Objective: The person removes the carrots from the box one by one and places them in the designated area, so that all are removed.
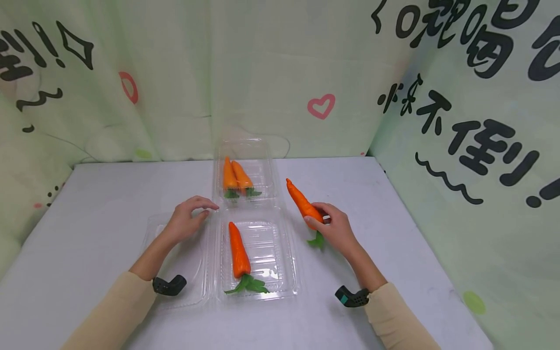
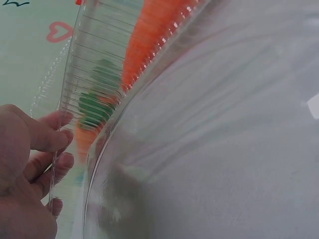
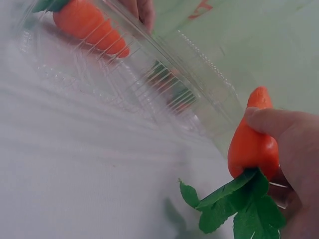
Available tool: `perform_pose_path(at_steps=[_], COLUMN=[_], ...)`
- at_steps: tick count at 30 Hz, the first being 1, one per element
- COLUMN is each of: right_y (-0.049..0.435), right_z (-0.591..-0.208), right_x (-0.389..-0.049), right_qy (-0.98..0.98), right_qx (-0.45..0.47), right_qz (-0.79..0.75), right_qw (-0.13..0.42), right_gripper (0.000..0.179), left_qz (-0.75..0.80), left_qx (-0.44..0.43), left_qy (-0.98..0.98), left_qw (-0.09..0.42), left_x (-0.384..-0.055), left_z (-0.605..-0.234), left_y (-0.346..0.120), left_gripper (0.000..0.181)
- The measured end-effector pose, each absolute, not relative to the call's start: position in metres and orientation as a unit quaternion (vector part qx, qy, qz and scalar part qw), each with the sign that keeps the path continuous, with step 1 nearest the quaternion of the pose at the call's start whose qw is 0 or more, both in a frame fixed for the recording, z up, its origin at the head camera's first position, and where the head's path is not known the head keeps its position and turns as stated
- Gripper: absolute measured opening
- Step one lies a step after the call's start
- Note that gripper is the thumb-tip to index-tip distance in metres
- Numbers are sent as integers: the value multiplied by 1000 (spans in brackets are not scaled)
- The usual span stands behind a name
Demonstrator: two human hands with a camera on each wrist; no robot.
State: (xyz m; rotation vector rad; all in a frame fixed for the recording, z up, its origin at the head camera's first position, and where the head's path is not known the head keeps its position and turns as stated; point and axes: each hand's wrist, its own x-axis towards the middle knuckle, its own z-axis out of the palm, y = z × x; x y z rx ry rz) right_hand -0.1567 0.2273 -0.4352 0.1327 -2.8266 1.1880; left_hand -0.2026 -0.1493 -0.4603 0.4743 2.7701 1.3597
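In the head view my right hand (image 1: 334, 226) holds an orange carrot (image 1: 302, 198) with green leaves, to the right of the clear plastic containers. The right wrist view shows the thumb across this carrot (image 3: 253, 144), its leaves (image 3: 239, 206) hanging down. My left hand (image 1: 189, 218) is at the far left corner of the near clear container (image 1: 273, 233). Its thumb and fingers pinch the thin clear rim in the left wrist view. Inside the near container a second carrot (image 1: 238, 250) lies on the left side, leaves toward me.
A second clear container (image 1: 267, 177) stands behind the near one, with two carrots (image 1: 236, 176) in it. The near container's transparent lid (image 1: 188, 277) lies flat to the left. A printed curtain (image 1: 262, 73) surrounds the white table (image 1: 109, 209).
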Motion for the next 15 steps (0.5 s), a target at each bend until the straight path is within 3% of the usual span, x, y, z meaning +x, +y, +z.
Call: perform_pose_path(at_steps=[15], right_y=[234], right_z=[-441], right_x=[-156], right_qy=[-923], right_qx=[39], right_qz=[381], right_qw=[31], right_gripper=[41], left_qz=[434], left_qx=[148], left_qy=[888], left_qw=[11], left_x=[-203], left_z=[-460], left_y=[-149], left_gripper=[26])
